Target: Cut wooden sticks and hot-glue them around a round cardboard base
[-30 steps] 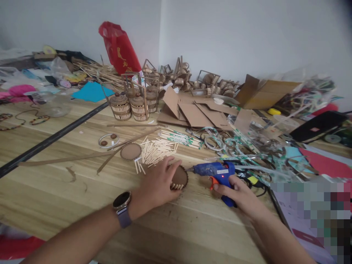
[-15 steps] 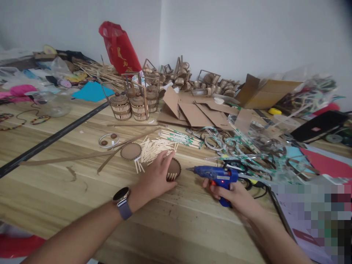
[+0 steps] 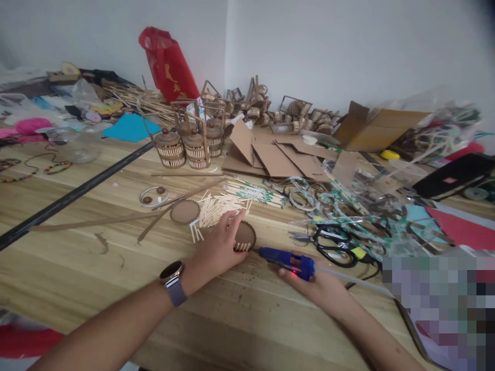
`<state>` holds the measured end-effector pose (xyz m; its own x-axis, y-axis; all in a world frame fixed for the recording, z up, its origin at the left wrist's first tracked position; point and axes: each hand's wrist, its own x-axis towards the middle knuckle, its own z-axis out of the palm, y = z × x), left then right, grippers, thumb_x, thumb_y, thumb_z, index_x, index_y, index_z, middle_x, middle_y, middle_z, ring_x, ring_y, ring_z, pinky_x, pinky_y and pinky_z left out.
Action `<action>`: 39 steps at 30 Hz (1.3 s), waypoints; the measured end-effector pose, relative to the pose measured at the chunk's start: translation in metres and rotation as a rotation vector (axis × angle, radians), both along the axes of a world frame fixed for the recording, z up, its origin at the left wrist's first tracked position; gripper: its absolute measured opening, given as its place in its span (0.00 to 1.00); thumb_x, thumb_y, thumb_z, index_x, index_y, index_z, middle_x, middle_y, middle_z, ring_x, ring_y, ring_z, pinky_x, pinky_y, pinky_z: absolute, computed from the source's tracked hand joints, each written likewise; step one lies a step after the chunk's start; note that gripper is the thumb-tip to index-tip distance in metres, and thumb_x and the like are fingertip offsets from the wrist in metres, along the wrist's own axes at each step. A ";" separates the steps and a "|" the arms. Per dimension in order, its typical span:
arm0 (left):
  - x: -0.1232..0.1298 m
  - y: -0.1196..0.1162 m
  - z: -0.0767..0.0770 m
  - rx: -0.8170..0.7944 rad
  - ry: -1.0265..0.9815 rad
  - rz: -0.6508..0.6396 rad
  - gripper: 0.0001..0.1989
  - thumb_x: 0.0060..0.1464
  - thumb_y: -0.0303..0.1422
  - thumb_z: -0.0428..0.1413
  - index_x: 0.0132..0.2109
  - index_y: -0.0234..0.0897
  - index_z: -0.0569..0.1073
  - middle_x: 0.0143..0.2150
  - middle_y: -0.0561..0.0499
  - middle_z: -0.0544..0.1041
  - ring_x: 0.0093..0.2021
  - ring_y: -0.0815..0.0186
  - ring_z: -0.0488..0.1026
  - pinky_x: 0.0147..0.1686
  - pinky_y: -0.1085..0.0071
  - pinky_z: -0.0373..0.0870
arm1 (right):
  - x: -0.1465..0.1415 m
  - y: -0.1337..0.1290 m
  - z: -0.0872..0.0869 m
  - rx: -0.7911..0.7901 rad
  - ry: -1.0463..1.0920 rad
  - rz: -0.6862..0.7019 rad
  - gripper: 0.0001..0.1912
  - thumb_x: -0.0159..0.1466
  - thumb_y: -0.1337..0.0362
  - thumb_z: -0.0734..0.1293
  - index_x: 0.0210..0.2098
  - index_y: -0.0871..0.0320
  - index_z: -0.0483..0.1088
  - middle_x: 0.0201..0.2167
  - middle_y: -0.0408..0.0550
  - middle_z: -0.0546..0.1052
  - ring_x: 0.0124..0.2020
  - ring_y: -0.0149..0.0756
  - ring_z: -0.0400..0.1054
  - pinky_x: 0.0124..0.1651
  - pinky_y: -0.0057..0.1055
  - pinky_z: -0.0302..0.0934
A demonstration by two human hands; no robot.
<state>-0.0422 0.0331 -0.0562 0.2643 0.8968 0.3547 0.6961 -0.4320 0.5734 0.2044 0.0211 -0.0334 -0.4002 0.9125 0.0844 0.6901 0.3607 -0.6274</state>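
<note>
My left hand [image 3: 216, 239] curls round the near-left side of a round cardboard base [image 3: 246, 233] with a scalloped rim, its thumb at the front edge. Several short wooden sticks [image 3: 242, 247] stand in a row along that front edge. My right hand [image 3: 315, 286] grips a blue glue gun [image 3: 280, 256], tilted on its side with a red light showing. Its nozzle points left and sits close to the front right of the base; contact cannot be made out. Behind my left hand lies a heap of loose sticks [image 3: 216, 208], with a second cardboard disc [image 3: 184, 212] beside it.
Black-handled scissors [image 3: 334, 242] lie beyond the glue gun, among tangled plastic wrappers [image 3: 348, 206]. Small stick baskets [image 3: 170, 149] stand behind, near cardboard sheets [image 3: 276, 159] and a red bag [image 3: 168, 67]. Brown strips [image 3: 96, 221] and a white ring with two beads [image 3: 153, 196] are on the left.
My right hand has brought the glue gun left and down, rolling it over, so its nozzle is now near the base's front edge. My left hand has stayed in place.
</note>
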 end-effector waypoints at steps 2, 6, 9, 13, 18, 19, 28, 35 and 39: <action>0.000 0.000 -0.001 0.002 0.003 0.002 0.46 0.44 0.24 0.62 0.66 0.44 0.48 0.63 0.41 0.58 0.65 0.50 0.57 0.62 0.50 0.60 | -0.002 -0.002 -0.003 0.015 -0.017 0.007 0.16 0.59 0.52 0.64 0.32 0.56 0.77 0.29 0.49 0.81 0.31 0.43 0.76 0.36 0.33 0.70; 0.000 0.001 -0.003 -0.001 0.023 0.000 0.46 0.44 0.25 0.62 0.66 0.44 0.49 0.63 0.41 0.58 0.65 0.50 0.57 0.61 0.50 0.60 | -0.004 -0.003 -0.007 0.019 -0.028 0.018 0.16 0.60 0.52 0.64 0.33 0.57 0.76 0.30 0.50 0.81 0.32 0.42 0.76 0.36 0.32 0.69; 0.000 0.001 -0.003 -0.012 0.023 -0.001 0.45 0.44 0.25 0.62 0.66 0.45 0.49 0.63 0.42 0.57 0.65 0.50 0.57 0.61 0.51 0.61 | -0.005 -0.004 -0.008 0.027 -0.016 0.062 0.15 0.62 0.54 0.62 0.35 0.57 0.76 0.31 0.50 0.81 0.32 0.41 0.75 0.36 0.31 0.69; 0.000 0.001 -0.002 -0.024 0.023 0.004 0.45 0.45 0.25 0.62 0.66 0.46 0.49 0.63 0.42 0.58 0.64 0.50 0.58 0.60 0.50 0.61 | -0.006 -0.004 -0.007 0.025 -0.027 0.051 0.14 0.61 0.54 0.63 0.33 0.56 0.76 0.29 0.49 0.80 0.30 0.40 0.75 0.35 0.31 0.69; 0.000 0.000 -0.001 -0.022 0.035 0.005 0.45 0.45 0.25 0.62 0.65 0.45 0.49 0.63 0.42 0.58 0.64 0.50 0.58 0.60 0.50 0.62 | -0.007 -0.005 -0.007 0.009 -0.022 0.012 0.15 0.60 0.52 0.63 0.33 0.56 0.76 0.29 0.50 0.81 0.30 0.42 0.75 0.35 0.33 0.69; 0.000 0.000 -0.001 -0.022 0.039 0.006 0.45 0.45 0.25 0.62 0.66 0.45 0.49 0.63 0.42 0.58 0.64 0.50 0.58 0.59 0.51 0.62 | -0.007 -0.004 -0.008 0.006 -0.021 0.009 0.15 0.60 0.52 0.63 0.33 0.55 0.76 0.29 0.50 0.81 0.30 0.42 0.75 0.35 0.33 0.69; 0.000 0.001 -0.003 -0.023 0.068 0.016 0.44 0.45 0.27 0.62 0.65 0.45 0.50 0.63 0.41 0.57 0.63 0.50 0.59 0.59 0.51 0.62 | -0.003 -0.003 -0.016 0.023 -0.066 -0.004 0.18 0.60 0.50 0.63 0.36 0.56 0.78 0.36 0.53 0.82 0.38 0.47 0.77 0.43 0.38 0.70; -0.001 0.001 -0.004 -0.007 0.034 0.002 0.44 0.45 0.26 0.63 0.65 0.45 0.51 0.62 0.42 0.58 0.63 0.50 0.59 0.59 0.51 0.62 | -0.004 -0.003 -0.015 0.028 -0.052 -0.020 0.18 0.59 0.50 0.64 0.36 0.56 0.78 0.36 0.53 0.82 0.38 0.47 0.77 0.43 0.38 0.70; -0.001 0.000 -0.003 -0.003 0.071 0.009 0.44 0.45 0.26 0.62 0.65 0.45 0.49 0.62 0.42 0.58 0.62 0.51 0.60 0.58 0.52 0.64 | -0.005 -0.004 -0.013 0.049 -0.028 -0.025 0.17 0.58 0.51 0.64 0.34 0.56 0.78 0.34 0.53 0.83 0.37 0.48 0.77 0.43 0.40 0.70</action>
